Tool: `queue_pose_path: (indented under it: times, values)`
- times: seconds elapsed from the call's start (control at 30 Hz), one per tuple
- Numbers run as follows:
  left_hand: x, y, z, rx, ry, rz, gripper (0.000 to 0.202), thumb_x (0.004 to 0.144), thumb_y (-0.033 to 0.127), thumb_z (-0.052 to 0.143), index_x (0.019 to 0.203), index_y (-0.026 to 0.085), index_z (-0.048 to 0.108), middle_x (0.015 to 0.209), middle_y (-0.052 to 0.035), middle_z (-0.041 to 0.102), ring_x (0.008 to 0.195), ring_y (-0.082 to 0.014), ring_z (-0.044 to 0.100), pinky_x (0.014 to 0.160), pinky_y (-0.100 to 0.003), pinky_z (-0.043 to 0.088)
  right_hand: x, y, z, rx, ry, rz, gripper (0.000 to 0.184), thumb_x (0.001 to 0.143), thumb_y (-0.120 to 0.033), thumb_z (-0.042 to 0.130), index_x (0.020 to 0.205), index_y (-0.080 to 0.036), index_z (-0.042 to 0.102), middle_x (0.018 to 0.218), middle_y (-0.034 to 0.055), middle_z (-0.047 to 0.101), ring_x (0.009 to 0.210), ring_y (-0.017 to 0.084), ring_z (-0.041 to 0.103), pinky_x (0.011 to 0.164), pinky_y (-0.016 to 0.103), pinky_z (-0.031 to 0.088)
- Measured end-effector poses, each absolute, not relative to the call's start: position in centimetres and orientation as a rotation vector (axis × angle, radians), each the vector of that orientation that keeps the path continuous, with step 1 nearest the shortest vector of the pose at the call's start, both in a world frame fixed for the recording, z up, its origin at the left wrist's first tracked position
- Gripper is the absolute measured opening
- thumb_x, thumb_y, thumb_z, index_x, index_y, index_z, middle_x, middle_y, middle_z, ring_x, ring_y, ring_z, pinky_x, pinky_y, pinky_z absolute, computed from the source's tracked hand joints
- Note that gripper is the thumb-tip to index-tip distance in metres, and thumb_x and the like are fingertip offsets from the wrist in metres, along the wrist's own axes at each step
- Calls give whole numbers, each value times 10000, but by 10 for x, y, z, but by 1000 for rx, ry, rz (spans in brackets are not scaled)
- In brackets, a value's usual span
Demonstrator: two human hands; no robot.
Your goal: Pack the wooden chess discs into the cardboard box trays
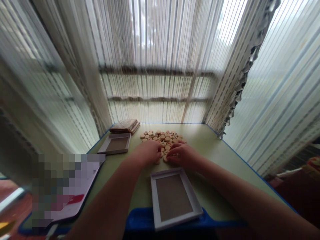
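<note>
A pile of round, light wooden game pieces (162,137), some with markings on top, is spread on the table. My left hand (150,150) is at the near left of the pile, its fingers curled downward; what they hold, if anything, is hidden. At the near right, my right hand (184,154) has bent fingers, with the tips on a round game piece (165,159). The two hands face each other with a small gap between them. Nearer to me, between my forearms, lies a shallow white box (154,200) with a grey-brown bottom.
A second shallow white box (128,144) lies at the left, with a stack of brown, book-like things (124,125) behind it. A pale flat panel (80,196), partly blurred out, is at the table's left edge. Striped sheer curtains (160,50) hang around the green table (212,146) with its blue rim.
</note>
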State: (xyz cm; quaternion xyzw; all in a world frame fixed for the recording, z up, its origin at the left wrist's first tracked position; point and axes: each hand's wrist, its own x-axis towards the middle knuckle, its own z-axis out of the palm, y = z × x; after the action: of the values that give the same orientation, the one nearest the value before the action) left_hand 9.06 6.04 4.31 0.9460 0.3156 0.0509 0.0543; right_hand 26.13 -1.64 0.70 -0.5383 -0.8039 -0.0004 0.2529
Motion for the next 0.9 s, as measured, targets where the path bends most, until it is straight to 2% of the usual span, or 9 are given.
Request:
queue_pose_path:
  times: [0.13, 0.27, 0.43, 0.77, 0.9]
  values:
    - [87, 61, 45, 2889, 1045, 141, 229, 718, 335, 469, 743, 186, 641, 813, -66, 647, 714, -169, 572, 597, -253, 386, 265, -15, 6, -1482, -2160, -12, 201, 711, -423, 627, 764, -246, 703, 820, 26, 618, 832, 176, 510, 793, 312, 375]
    - [83, 60, 48, 2871, 974, 44, 245, 636, 415, 555, 722, 199, 632, 757, -33, 642, 658, -157, 558, 547, -240, 365, 267, -14, 5, -1500, -2154, -31, 162, 672, -391, 668, 732, -244, 698, 818, 24, 614, 836, 178, 507, 814, 323, 365]
    - [83, 58, 46, 2812, 950, -65, 187, 607, 350, 562, 681, 188, 619, 688, -18, 627, 580, -129, 530, 484, -229, 319, 268, -14, 3, -1498, -2156, -50, 155, 661, -370, 674, 752, -246, 695, 884, 23, 621, 833, 171, 505, 813, 317, 366]
    - [83, 56, 49, 2821, 932, -51, 193, 602, 316, 555, 730, 198, 637, 719, -21, 642, 626, -145, 552, 513, -234, 347, 268, -16, 10, -1509, -2141, 7, 213, 768, -386, 577, 710, -227, 706, 899, 39, 622, 870, 173, 505, 851, 345, 339]
    - [82, 55, 50, 2843, 911, -73, 200, 587, 307, 573, 742, 202, 643, 740, -24, 642, 629, -148, 550, 520, -234, 359, 271, -17, 10, -1489, -2138, -20, 215, 782, -387, 559, 808, -228, 702, 893, 48, 624, 855, 176, 505, 844, 355, 340]
